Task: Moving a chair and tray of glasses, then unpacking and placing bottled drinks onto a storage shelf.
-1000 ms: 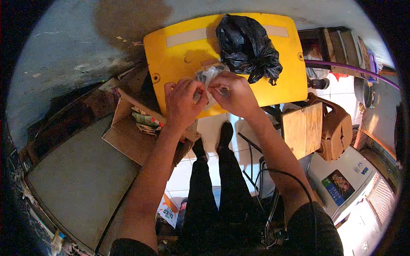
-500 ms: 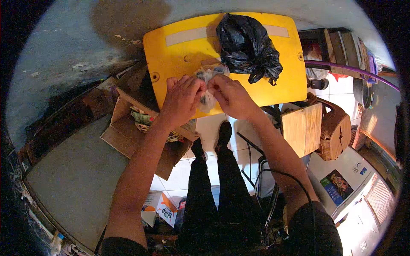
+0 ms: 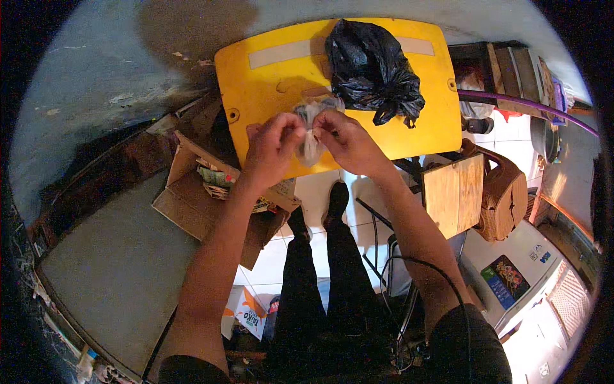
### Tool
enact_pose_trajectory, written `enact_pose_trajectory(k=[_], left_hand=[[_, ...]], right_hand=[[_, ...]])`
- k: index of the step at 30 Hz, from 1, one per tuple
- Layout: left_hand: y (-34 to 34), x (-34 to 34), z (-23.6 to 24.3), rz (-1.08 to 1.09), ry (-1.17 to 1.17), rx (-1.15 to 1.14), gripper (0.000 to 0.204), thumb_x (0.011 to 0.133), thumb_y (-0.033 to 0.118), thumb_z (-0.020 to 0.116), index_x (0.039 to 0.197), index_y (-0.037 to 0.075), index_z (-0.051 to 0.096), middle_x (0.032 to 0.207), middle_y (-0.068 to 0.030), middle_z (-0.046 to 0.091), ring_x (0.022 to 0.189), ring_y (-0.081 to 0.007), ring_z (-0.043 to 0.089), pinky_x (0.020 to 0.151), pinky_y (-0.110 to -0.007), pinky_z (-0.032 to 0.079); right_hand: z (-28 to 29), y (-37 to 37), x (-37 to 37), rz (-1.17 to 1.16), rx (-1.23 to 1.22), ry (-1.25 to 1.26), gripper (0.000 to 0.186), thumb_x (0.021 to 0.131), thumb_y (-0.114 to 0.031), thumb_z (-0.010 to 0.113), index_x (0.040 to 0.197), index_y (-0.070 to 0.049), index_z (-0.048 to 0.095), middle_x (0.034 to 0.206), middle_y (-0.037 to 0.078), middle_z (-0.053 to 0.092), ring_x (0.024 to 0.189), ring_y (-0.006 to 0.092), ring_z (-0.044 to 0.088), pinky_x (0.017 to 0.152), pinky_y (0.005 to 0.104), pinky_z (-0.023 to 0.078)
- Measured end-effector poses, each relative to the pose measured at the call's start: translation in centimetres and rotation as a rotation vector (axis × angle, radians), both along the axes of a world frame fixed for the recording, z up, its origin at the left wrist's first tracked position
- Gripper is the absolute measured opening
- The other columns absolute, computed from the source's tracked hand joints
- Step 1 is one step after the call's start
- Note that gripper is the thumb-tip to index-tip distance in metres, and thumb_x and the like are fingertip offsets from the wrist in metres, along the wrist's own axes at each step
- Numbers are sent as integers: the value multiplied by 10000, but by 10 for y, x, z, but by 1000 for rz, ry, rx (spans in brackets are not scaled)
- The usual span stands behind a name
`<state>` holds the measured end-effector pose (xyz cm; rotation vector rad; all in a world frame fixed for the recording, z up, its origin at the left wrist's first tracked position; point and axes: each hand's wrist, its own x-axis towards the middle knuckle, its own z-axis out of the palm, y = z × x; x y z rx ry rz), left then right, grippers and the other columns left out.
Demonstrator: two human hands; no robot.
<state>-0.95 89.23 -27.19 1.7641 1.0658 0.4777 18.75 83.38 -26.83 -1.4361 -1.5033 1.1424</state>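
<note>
A small clear plastic bag (image 3: 311,155) is at the near edge of a yellow table (image 3: 284,73). My left hand (image 3: 272,150) pinches the bag's gathered middle from the left, fingers curled and pressed together. From the other side my right hand (image 3: 350,144) pinches the same part between thumb and forefinger. The hands are a short gap apart, and whatever the bag contains cannot be made out. Just beyond my right hand lies a crumpled black plastic bag (image 3: 371,70) with a bunched end.
An open cardboard box (image 3: 181,189) with papers stands left of my legs, beside a wide grey surface (image 3: 109,275). To the right are a wooden panel (image 3: 453,192), a brown woven basket (image 3: 502,200) and a white appliance (image 3: 534,265). A purple hose (image 3: 524,105) crosses at the right.
My left fingers have loosened and shifted slightly at the bag, which both hands keep between them. The black bag has stayed in place.
</note>
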Motion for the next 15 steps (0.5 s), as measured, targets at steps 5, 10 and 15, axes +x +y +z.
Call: enact_pose_trajectory(k=[5,10,15], left_hand=[[-25,16,26,87,220,121,188,849,232,705,937,99,606,830,-28,645,749,-250,631,770,-400,421],[-19,9,20,61,286,295,121,847,143,677,919,88,597,901,-65,662,867,-271,635,775,-440,424],[-7,13,30,-16,335,118,155,927,141,587,1054,53,583,967,-107,661,923,-273,632,802,-422,440]], right_hand=[[3,-5,5,-62,-152,262,136,918,-52,629,1039,-24,574,844,8,603,749,106,555,676,268,455],[2,-4,3,-119,23,186,168,856,-37,686,995,-21,592,857,20,616,757,132,591,688,259,468],[-4,-7,-8,-155,309,-225,151,801,-45,723,883,-26,597,855,115,629,726,245,624,642,304,493]])
